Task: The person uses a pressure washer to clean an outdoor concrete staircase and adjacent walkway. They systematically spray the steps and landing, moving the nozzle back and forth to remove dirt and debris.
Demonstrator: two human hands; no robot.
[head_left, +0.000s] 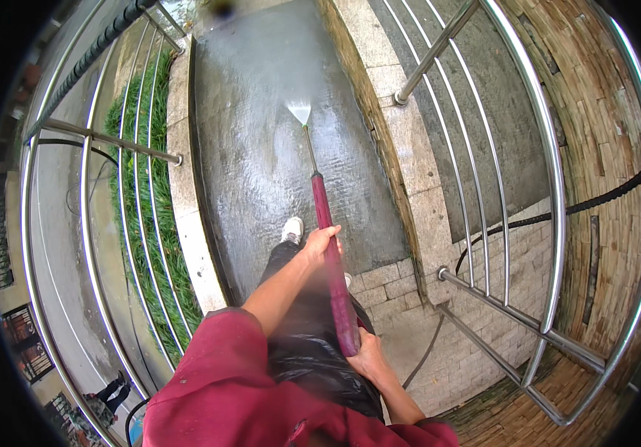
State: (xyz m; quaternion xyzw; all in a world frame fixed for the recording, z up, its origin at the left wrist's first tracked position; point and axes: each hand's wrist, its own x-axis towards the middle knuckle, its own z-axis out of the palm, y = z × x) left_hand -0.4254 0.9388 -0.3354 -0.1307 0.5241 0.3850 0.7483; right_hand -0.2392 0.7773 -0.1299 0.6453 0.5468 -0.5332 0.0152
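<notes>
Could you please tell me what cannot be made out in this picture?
All in the head view:
- Most fingers of the right hand: hidden behind the rear end of the maroon wand.
- Most of the right shoe: hidden by the wand and trouser leg.
- Wet walkway beyond the spray: blurred by mist, then cut off by the top edge.
- Another person, lower left: small, partly behind railing bars.
</notes>
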